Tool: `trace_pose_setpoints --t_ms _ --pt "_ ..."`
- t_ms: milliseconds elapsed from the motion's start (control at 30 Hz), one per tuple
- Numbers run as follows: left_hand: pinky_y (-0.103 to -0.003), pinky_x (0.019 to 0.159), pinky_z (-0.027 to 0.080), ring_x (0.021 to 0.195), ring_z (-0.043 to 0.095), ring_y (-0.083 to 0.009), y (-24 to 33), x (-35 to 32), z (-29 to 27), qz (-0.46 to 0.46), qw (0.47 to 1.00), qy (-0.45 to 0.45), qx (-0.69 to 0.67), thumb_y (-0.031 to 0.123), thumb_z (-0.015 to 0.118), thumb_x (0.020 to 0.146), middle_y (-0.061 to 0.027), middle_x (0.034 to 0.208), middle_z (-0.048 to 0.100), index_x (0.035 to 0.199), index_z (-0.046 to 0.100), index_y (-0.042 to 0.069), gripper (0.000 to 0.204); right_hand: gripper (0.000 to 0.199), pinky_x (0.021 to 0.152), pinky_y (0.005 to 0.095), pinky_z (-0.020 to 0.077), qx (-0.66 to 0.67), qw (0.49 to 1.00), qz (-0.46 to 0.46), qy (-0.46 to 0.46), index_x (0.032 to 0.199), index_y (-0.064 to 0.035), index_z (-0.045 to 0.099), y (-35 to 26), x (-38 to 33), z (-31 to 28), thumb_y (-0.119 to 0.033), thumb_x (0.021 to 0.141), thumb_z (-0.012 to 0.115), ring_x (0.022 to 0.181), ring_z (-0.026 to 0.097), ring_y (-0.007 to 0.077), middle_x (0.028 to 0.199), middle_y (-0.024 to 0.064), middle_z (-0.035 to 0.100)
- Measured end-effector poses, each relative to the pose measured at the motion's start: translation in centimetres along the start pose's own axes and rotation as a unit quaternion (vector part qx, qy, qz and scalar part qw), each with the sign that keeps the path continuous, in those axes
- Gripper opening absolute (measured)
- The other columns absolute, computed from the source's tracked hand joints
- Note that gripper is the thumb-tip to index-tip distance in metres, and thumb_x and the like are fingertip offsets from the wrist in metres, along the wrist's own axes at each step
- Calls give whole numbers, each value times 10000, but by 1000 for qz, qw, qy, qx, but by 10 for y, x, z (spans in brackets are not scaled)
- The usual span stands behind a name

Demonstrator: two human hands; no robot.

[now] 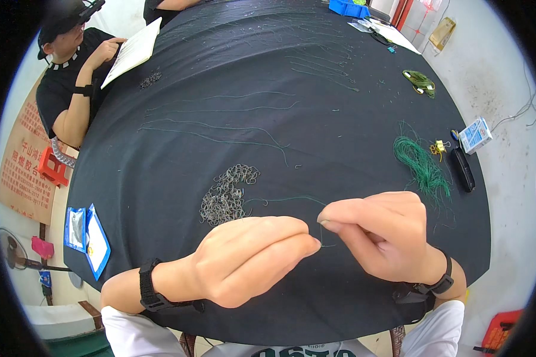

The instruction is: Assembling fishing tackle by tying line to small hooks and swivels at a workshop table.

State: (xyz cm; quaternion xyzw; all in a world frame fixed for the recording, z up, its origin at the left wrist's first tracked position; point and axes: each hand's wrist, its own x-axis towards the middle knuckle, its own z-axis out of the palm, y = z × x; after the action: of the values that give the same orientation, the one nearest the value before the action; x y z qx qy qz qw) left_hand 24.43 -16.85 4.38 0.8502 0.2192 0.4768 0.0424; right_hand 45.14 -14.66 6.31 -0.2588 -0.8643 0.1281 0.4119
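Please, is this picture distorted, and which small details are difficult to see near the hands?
Head view: yes, fisheye curves the outer scene and leaves black corners; head view: the green thread at the right hand is faint, the thin piece at the left hand unidentifiable.

Over a black cloth, the right hand pinches a green thread; the left hand is closed near it (anything it grips is too small to tell). Beyond lies a pile of metal hooks, with a green thread bundle farther right.
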Motion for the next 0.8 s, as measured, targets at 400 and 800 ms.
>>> trace_pose_setpoints --t_ms 400,800 --pt "-267 613 535 713 652 -208 2 2 -2 -69 997 6 -35 -87 722 705 -143 859 647 919 630 -17 243 101 439 262 434 117 983 123 -72 873 -57 651 -2 1 2 -4 787 654 484 610 174 640 86 632" --pt "-279 560 526 669 639 -233 3 6 -1 -120 992 23 -39 -125 682 695 -158 813 630 872 621 -72 195 82 422 230 388 170 964 181 -95 886 -43 657 -2 -2 10 -16 809 647 430 535 111 600 76 598"
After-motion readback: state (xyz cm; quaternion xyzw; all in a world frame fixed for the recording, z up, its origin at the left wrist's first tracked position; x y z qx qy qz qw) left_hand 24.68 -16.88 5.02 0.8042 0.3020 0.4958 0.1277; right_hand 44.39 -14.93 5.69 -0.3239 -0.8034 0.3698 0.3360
